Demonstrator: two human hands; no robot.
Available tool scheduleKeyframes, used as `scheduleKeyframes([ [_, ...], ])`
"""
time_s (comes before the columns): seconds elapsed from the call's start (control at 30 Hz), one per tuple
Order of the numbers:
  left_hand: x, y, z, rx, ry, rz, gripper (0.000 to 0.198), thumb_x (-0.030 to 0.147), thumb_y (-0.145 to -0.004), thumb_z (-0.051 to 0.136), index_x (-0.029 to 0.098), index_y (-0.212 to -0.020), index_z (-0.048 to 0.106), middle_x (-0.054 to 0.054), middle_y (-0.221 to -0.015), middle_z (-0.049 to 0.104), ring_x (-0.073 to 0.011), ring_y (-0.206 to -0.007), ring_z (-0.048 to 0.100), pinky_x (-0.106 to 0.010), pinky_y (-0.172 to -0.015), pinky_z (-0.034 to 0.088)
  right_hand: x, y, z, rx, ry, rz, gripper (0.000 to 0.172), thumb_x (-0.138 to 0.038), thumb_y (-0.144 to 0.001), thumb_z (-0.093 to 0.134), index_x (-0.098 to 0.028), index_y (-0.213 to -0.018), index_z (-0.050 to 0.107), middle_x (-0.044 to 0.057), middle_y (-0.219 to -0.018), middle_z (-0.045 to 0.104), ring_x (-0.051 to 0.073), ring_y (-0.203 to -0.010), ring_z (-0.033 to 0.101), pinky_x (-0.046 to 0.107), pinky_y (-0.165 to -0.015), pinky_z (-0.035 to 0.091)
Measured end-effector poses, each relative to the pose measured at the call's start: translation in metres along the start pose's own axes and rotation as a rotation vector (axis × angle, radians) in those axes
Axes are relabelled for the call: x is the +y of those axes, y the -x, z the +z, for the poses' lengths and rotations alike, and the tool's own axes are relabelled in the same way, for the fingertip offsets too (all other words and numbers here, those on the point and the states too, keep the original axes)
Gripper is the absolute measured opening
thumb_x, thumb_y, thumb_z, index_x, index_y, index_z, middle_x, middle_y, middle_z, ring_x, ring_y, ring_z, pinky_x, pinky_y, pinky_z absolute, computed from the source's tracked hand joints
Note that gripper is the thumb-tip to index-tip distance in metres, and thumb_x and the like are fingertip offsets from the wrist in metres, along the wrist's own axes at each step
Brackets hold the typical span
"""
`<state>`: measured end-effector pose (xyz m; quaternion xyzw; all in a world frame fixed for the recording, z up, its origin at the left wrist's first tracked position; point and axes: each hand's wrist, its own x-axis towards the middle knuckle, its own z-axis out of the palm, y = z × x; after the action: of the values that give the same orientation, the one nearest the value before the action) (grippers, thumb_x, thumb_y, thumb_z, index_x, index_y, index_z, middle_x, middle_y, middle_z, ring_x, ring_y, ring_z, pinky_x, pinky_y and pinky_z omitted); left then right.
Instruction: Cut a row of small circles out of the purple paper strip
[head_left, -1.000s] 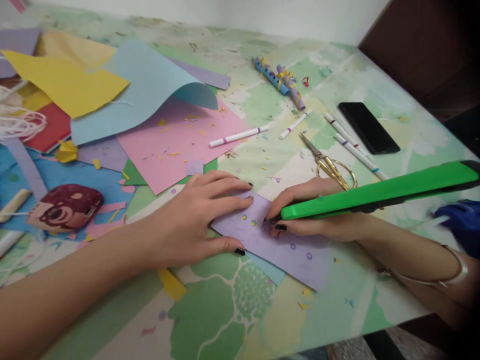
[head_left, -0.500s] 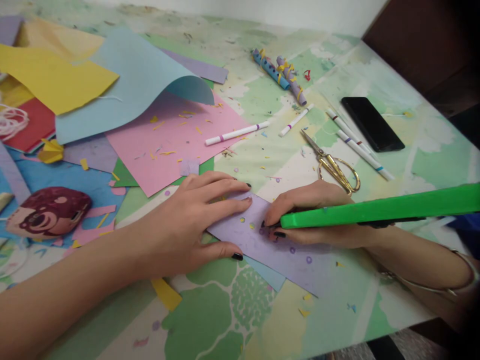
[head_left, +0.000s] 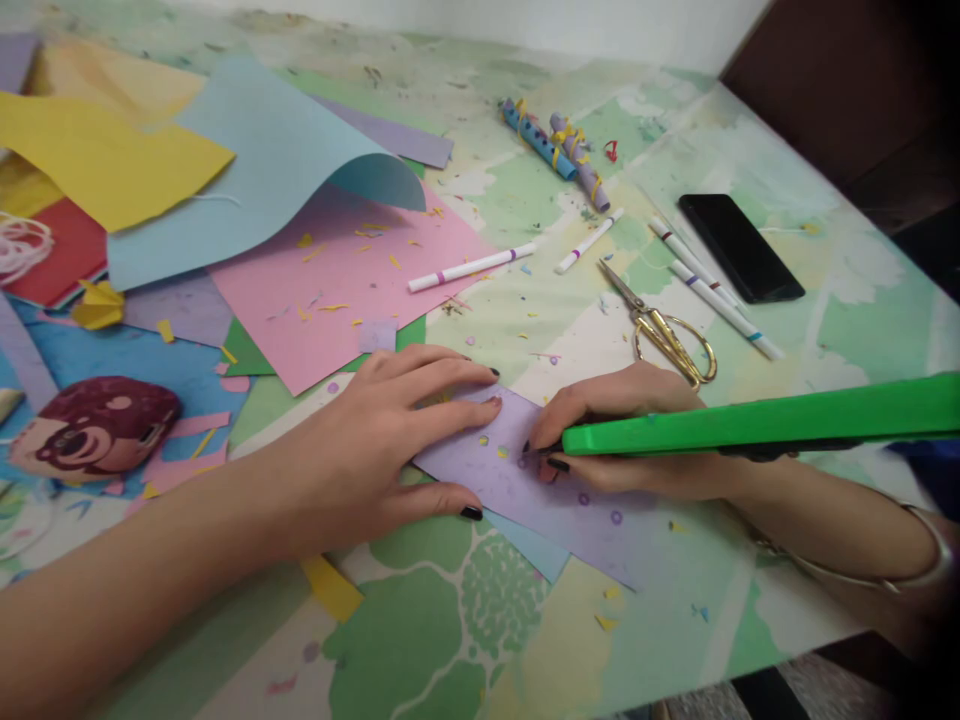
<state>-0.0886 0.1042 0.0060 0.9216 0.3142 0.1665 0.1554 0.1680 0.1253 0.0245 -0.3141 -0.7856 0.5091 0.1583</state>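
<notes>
My left hand (head_left: 409,430) lies with its fingers spread over a light purple sheet of paper (head_left: 510,485), pressing its left end to the table. Several small rings and yellow bits show on that sheet, and a light blue piece of paper (head_left: 529,545) pokes out beneath it. My right hand (head_left: 619,425) is closed in a pinch around a long, bright green tool (head_left: 757,415) that reaches past the right edge of view. Its working end, hidden by my fingers, is at the sheet; I cannot make out its kind.
Gold-handled scissors (head_left: 660,325), several white markers (head_left: 471,267) and a black phone (head_left: 741,247) lie beyond my right hand. Two decorated paper rolls (head_left: 538,138) are farther back. Coloured sheets (head_left: 262,170) and a dark red pouch-like item (head_left: 97,428) are on the left. Scraps dot the table.
The view has shifted very slightly. Both hands, the purple sheet and the green tool keep almost the same places.
</notes>
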Motion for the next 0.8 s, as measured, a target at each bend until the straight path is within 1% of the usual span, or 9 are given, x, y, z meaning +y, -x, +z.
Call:
scheduleKeyframes([
  [0.1, 0.000, 0.000, 0.000, 0.001, -0.007, 0.000, 0.048, 0.047, -0.083, 0.063, 0.023, -0.124, 0.052, -0.010, -0.136, 0.050, -0.0305, -0.124, 0.042, -0.050, -0.099, 0.037, -0.003, -0.001, 0.002, 0.041, 0.075, 0.002, 0.013, -0.013, -0.076, 0.061, -0.017, -0.084, 0.070, 0.000, -0.074, 0.073, 0.012, -0.066, 0.068, 0.019, -0.061, 0.053],
  [0.2, -0.001, -0.001, 0.000, 0.002, -0.012, 0.006, 0.048, 0.049, -0.083, 0.062, 0.024, -0.124, 0.052, -0.010, -0.135, 0.050, -0.0303, -0.123, 0.042, -0.049, -0.099, 0.037, -0.008, -0.002, 0.002, 0.048, 0.130, 0.023, 0.012, -0.014, -0.075, 0.062, -0.018, -0.083, 0.071, -0.001, -0.069, 0.071, 0.011, -0.059, 0.064, 0.018, -0.055, 0.050],
  [0.33, 0.002, -0.001, -0.001, 0.008, -0.028, 0.002, 0.048, 0.049, -0.083, 0.062, 0.023, -0.123, 0.053, -0.010, -0.133, 0.051, -0.0302, -0.122, 0.043, -0.049, -0.098, 0.037, -0.015, 0.001, 0.002, 0.037, 0.121, 0.129, 0.012, -0.022, -0.080, 0.061, -0.018, -0.085, 0.071, -0.001, -0.073, 0.072, 0.011, -0.060, 0.065, 0.018, -0.052, 0.048],
  [0.4, 0.005, -0.001, 0.000, 0.023, -0.034, -0.013, 0.046, 0.048, -0.083, 0.062, 0.023, -0.121, 0.054, -0.011, -0.131, 0.052, -0.0305, -0.121, 0.044, -0.049, -0.097, 0.038, -0.018, 0.004, 0.005, 0.069, 0.126, 0.160, 0.012, -0.023, -0.081, 0.061, -0.018, -0.086, 0.071, 0.000, -0.076, 0.073, 0.012, -0.063, 0.066, 0.019, -0.054, 0.049],
  [0.53, 0.011, -0.001, 0.002, 0.061, -0.043, -0.056, 0.042, 0.045, -0.082, 0.063, 0.019, -0.115, 0.056, -0.014, -0.125, 0.054, -0.0317, -0.117, 0.046, -0.052, -0.095, 0.038, -0.017, 0.008, 0.012, 0.168, 0.185, 0.075, 0.012, -0.015, -0.077, 0.062, -0.019, -0.083, 0.071, -0.001, -0.078, 0.074, 0.012, -0.067, 0.068, 0.018, -0.061, 0.051],
  [0.6, 0.013, -0.001, 0.003, 0.084, -0.041, -0.051, 0.042, 0.044, -0.082, 0.063, 0.017, -0.113, 0.056, -0.015, -0.122, 0.054, -0.0321, -0.115, 0.048, -0.052, -0.094, 0.039, -0.015, 0.009, 0.014, 0.196, 0.166, 0.080, 0.014, -0.012, -0.075, 0.062, -0.020, -0.082, 0.070, -0.002, -0.076, 0.074, 0.011, -0.065, 0.068, 0.018, -0.059, 0.051],
  [0.7, 0.013, -0.001, 0.004, 0.096, -0.029, -0.040, 0.042, 0.042, -0.081, 0.064, 0.016, -0.113, 0.056, -0.016, -0.121, 0.054, -0.0323, -0.114, 0.048, -0.052, -0.093, 0.039, -0.009, 0.009, 0.015, 0.210, 0.141, 0.092, 0.012, -0.015, -0.075, 0.063, -0.020, -0.083, 0.070, -0.002, -0.076, 0.074, 0.012, -0.065, 0.069, 0.018, -0.056, 0.051],
  [0.8, 0.012, 0.000, 0.004, 0.089, -0.015, -0.042, 0.042, 0.041, -0.080, 0.066, 0.017, -0.113, 0.056, -0.015, -0.122, 0.054, -0.0326, -0.116, 0.048, -0.051, -0.095, 0.039, -0.005, 0.009, 0.015, 0.226, 0.162, 0.053, 0.010, -0.015, -0.074, 0.064, -0.020, -0.081, 0.070, -0.002, -0.075, 0.074, 0.012, -0.065, 0.069, 0.018, -0.057, 0.052],
])
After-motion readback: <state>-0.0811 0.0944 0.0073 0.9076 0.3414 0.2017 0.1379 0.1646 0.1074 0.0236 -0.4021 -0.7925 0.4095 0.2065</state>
